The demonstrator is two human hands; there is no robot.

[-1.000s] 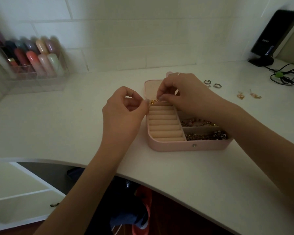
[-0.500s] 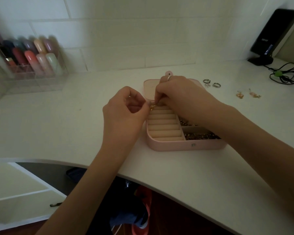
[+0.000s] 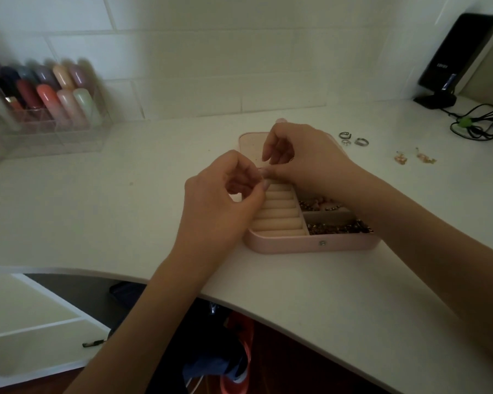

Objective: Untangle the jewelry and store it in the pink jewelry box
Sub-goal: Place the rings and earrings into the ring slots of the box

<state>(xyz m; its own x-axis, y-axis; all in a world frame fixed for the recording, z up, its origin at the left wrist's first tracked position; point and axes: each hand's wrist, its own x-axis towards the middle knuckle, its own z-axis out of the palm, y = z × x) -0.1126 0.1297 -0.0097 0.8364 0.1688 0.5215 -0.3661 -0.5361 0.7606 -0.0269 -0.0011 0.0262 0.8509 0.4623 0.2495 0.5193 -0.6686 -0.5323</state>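
Dim, flat light; the tubes (image 3: 54, 92) at left look blurred, perhaps from motion.

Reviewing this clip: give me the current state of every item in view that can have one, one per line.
pink jewelry box: open, lid laid back flat.
ring rolls: no rings visible.
right compartments: hold beaded jewelry.
left hand: fingers curled, pinching over the box; the piece is too small to tell.
right hand: likewise pinching.
rings: loose on desk.
earrings: loose on desk.
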